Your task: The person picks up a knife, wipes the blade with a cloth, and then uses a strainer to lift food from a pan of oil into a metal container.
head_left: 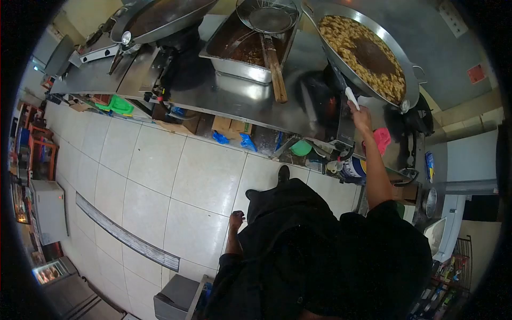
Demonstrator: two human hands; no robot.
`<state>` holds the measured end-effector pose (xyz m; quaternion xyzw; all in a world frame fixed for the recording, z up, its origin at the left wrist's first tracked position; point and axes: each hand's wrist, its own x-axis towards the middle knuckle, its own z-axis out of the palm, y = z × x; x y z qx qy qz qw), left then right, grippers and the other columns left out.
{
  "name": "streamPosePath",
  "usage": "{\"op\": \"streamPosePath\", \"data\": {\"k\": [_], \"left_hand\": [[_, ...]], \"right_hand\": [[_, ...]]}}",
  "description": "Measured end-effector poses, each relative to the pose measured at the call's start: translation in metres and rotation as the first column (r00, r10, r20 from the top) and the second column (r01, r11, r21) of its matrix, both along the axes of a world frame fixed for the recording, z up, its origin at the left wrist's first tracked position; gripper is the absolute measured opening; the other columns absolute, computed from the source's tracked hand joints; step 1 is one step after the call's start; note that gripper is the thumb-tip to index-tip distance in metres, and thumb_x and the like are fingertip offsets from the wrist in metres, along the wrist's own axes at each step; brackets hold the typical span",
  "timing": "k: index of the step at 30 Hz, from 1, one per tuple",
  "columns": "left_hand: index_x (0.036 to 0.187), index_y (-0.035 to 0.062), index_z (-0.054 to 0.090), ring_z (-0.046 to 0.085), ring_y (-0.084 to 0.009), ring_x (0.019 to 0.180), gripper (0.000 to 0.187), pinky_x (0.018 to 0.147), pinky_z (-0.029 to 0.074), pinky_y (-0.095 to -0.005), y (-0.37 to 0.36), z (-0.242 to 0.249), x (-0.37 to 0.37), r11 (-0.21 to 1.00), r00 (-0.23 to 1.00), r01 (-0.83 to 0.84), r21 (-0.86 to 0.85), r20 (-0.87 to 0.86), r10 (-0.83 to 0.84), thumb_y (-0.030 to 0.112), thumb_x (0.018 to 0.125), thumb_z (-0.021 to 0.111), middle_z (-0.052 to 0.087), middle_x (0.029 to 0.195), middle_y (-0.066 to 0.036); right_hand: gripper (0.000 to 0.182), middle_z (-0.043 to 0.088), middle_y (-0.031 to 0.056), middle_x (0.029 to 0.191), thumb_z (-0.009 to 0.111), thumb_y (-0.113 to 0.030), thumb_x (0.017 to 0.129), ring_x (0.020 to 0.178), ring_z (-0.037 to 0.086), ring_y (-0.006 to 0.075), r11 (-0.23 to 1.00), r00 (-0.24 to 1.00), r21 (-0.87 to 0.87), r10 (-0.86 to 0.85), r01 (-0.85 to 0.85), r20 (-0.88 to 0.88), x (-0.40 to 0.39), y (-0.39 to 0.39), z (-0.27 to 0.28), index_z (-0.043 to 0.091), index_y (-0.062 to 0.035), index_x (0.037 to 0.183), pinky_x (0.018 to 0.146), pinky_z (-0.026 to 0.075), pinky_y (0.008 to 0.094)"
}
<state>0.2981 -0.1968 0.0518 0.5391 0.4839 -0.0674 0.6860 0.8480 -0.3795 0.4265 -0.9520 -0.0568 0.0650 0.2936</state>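
L hand [237, 219], 10 o'clock: fingers curled, can't tell if holding anything. R hand [362, 119], 1 o'clock: clenched on white handle [351, 98] by wok [340, 63] w/ food [338, 34], above worktop [229, 100]. Tray [242, 71] & strainer [269, 20], 11 o'clock.

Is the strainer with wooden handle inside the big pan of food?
No, the strainer rests over the metal tray, outside the pan.

Pale floor tiles [200, 165] run beside a long steel counter [234, 109].
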Motion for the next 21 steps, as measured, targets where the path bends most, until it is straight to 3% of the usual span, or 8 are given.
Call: {"op": "streamPosePath", "data": {"k": [3, 6, 9, 21], "left_hand": [[0.096, -0.0013, 0.058, 0.067, -0.0182, 0.067, 0.02, 0.048, 0.048, -0.0272, 0.007, -0.004, -0.001, 0.998, 0.996, -0.065, 0.022, -0.067, 0.066, 0.015, 0.086, 0.053, 0.065, 0.081, -0.011], [0.097, 0.0001, 0.058, 0.067, -0.0177, 0.067, 0.019, 0.049, 0.048, -0.0263, 0.021, -0.015, -0.006, 0.995, 0.995, -0.089, 0.052, -0.046, 0.091, 0.016, 0.086, 0.054, 0.065, 0.081, -0.01], [0.098, 0.0007, 0.058, 0.066, -0.0172, 0.067, 0.019, 0.049, 0.048, -0.0262, 0.034, -0.023, -0.003, 0.991, 0.991, -0.134, 0.011, -0.001, 0.134, 0.016, 0.086, 0.055, 0.065, 0.082, -0.01], [0.098, 0.0003, 0.059, 0.066, -0.0178, 0.068, 0.022, 0.048, 0.047, -0.0256, 0.012, -0.009, 0.007, 0.992, 0.992, -0.125, 0.016, -0.003, 0.125, 0.017, 0.085, 0.055, 0.065, 0.082, -0.01]], "right_hand": [[0.055, 0.063, 0.025, 0.077, 0.051, -0.049, 0.086, 0.075, 0.062, 0.0405, 0.98, 0.969, -0.197, 0.07, -0.022, 0.237, -0.012, 0.005, 0.003, 0.06, 0.0046, 0.091, 0.07, 0.047, 0.0474], [0.052, 0.062, 0.0286, 0.083, 0.049, -0.046, 0.088, 0.083, 0.061, 0.043, 0.952, 0.949, -0.305, 0.075, 0.023, 0.306, -0.031, 0.017, 0.02, 0.06, 0.0037, 0.094, 0.074, 0.047, 0.0495], [0.049, 0.063, 0.0286, 0.085, 0.048, -0.044, 0.089, 0.082, 0.062, 0.0424, 0.914, 0.938, -0.405, 0.113, 0.031, 0.327, -0.035, 0.018, 0.021, 0.058, 0.0033, 0.097, 0.072, 0.048, 0.05], [0.046, 0.063, 0.0262, 0.082, 0.047, -0.045, 0.089, 0.08, 0.062, 0.043, 0.896, 0.906, -0.438, 0.13, 0.066, 0.402, -0.024, 0.011, 0.006, 0.055, -0.0006, 0.097, 0.073, 0.048, 0.049]]}}
